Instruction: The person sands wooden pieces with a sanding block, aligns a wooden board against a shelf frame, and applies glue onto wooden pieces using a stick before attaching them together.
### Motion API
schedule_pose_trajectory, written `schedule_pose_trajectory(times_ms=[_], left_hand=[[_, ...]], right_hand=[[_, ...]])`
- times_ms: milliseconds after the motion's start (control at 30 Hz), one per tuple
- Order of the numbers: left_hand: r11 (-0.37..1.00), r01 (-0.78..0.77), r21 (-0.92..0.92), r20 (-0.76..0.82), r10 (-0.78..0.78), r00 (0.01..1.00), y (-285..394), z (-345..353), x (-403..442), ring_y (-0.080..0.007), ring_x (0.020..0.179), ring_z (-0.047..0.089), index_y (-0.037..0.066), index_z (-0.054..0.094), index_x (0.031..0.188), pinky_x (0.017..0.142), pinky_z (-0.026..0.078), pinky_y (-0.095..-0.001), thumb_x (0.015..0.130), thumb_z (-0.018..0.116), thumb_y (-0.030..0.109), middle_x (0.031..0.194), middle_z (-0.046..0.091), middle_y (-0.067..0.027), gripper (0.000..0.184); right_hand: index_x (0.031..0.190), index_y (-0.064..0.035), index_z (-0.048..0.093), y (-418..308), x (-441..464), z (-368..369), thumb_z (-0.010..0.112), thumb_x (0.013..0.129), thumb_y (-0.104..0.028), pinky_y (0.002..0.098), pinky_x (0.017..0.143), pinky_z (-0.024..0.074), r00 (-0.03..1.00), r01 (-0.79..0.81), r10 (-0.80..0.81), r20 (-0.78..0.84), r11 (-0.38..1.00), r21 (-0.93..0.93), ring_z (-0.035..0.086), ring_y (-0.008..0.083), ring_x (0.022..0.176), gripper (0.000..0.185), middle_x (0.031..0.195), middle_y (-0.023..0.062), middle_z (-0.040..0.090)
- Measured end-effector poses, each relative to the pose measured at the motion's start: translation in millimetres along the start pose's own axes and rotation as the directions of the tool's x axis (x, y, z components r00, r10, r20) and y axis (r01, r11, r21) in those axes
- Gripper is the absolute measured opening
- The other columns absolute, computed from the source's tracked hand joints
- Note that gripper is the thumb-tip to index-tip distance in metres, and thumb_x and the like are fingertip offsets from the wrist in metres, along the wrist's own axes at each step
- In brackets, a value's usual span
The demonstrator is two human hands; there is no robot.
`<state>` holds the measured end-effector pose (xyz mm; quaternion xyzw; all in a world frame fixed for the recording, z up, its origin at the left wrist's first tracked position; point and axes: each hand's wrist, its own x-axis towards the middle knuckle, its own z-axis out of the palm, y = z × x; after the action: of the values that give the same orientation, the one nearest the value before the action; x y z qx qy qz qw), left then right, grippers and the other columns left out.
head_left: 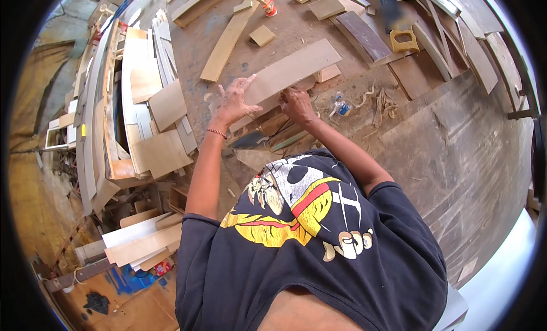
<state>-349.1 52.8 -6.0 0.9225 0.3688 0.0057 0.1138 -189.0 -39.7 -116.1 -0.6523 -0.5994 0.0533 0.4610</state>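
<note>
A long flat board [293, 70] lies slanted across the worktable in front of me. My left hand [235, 102] rests at the board's near left end with its fingers spread. Against the board's near edge is my right hand [297, 104], its fingers curled together; whatever they hold is hidden. A small wood block [328, 74] shows beneath the board's right part. To the right of my right hand are a crumpled clear and blue plastic piece [342, 106] and some curled shavings [384, 106].
Beyond the board lie a long narrow plank [231, 40], a small square block [262, 36] and a red container [268, 6]. A handsaw with a yellow handle [404, 41] sits among boards at the back right. Stacked panels [165, 154] stand at the left.
</note>
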Motion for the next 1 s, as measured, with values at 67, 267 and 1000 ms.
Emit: schedule_pose_trajectory(times_ms=[67,267,1000], left_hand=[[1.0,0.004,-0.009,0.009,-0.004,1.0,0.3,-1.5,-0.6,-0.0281,0.123,0.04,0.024,0.034,0.138,0.103,0.009,-0.066,0.055,0.079,0.042,0.129,0.043,-0.0076,0.096],[1.0,0.001,-0.021,0.024,-0.001,1.0,0.4,-3.1,0.3,-0.0279,0.124,0.039,0.024,0.034,0.138,0.104,0.007,-0.0655,0.055,0.079,0.042,0.13,0.043,-0.0066,0.096],[1.0,0.006,0.009,0.022,-0.006,1.0,4.4,-5.6,1.8,-0.0269,0.124,0.041,0.023,0.035,0.138,0.105,0.007,-0.0646,0.054,0.078,0.047,0.132,0.043,-0.0066,0.097]], right_hand=[[0.086,-0.0007,0.059,-2.0,0.6,-1.5,0.064,0.071,-0.012,0.0414,0.077,0.0456,0.999,0.007,-0.006,-0.039,1.0,0.018,0.058,0.034,0.085,0.019,0.081,0.0173,0.062],[0.082,-0.0014,0.06,3.9,-0.3,9.2,0.064,0.07,-0.013,0.0422,0.075,0.0451,0.998,0.019,-0.018,-0.06,1.0,0.01,0.057,0.0336,0.081,0.017,0.077,0.0173,0.061],[0.076,-0.0018,0.062,4.1,-0.3,18.0,0.066,0.066,-0.011,0.0406,0.071,0.046,0.994,-0.006,0.01,-0.105,0.999,0.034,0.057,0.0326,0.076,0.014,0.072,0.0148,0.062]])
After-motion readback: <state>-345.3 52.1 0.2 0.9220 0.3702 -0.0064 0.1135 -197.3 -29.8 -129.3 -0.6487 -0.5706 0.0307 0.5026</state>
